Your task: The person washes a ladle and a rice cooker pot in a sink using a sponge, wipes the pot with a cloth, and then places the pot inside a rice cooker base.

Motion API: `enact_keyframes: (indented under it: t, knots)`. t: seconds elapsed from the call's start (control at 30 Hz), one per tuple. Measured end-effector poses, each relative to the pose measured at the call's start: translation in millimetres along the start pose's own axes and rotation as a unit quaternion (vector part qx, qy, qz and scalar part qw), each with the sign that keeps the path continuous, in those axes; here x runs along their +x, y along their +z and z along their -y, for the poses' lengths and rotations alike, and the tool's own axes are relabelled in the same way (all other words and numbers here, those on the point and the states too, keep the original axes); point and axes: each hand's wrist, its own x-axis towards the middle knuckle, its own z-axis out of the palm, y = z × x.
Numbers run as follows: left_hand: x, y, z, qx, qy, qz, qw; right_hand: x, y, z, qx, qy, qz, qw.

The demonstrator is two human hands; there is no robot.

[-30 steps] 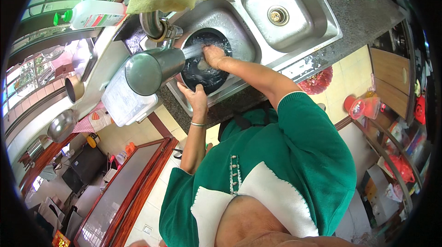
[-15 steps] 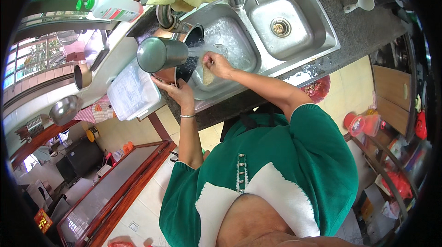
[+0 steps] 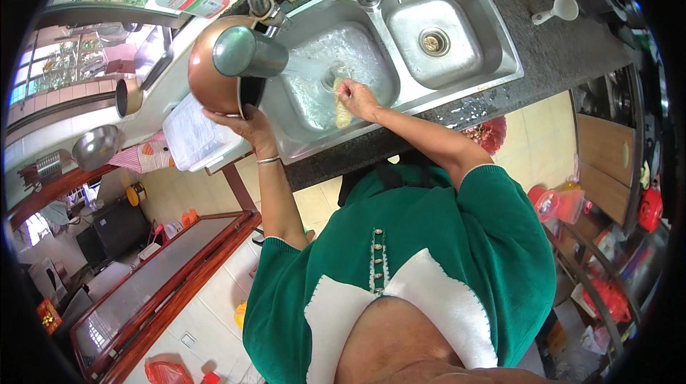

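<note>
Left hand: fingers grasping tilted copper pot at sink's left edge. Right hand: forearm crossing counter's front edge, fingers pinching yellowish cloth.

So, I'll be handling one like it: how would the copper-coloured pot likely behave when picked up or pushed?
The copper-coloured pot is likely stiff, as its wall keeps a clean curve in the left hand. Its smooth, shiny outside may be slippery, and that rounded side could let it roll.
</note>
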Motion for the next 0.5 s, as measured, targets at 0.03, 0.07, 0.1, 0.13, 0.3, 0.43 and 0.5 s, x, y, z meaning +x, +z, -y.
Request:
enact_keyframes:
  t: [0.03, 0.07, 0.1, 0.13, 0.3, 0.43, 0.5]
  knots:
    - [-4.2, -1.4, 7.2, -0.026, -0.033, 0.008, 0.999, -2.6, 3.2, 0.0, 0.003, -0.009, 0.003, 1.0]
    - [-9.2, -0.4, 11.3, -0.055, -0.066, 0.019, 0.996, -6.3, 2.0, -0.3, 0.009, -0.011, 0.003, 1.0]
    - [-12.9, 2.1, 15.8, -0.102, -0.149, 0.05, 0.982, -9.5, -0.3, -0.9, 0.015, -0.013, 0.004, 1.0]
    - [-18.7, 2.6, 17.6, -0.149, -0.23, 0.078, 0.959, -12.6, -2.9, -2.0, 0.02, -0.015, 0.006, 1.0]
    - [-54.1, 13.0, 16.4, -0.367, -0.529, 0.191, 0.741, -34.8, -17.4, -14.1, 0.095, -0.02, -0.05, 0.994]
    - [-72.0, 36.3, 20.5, -0.33, -0.566, 0.235, 0.718, -42.9, -31.6, -34.3, 0.168, -0.003, -0.059, 0.984]
    - [-80.1, 46.5, 32.4, -0.35, -0.597, 0.257, 0.675, -43.6, -35.8, -33.3, 0.182, 0.002, -0.072, 0.981]
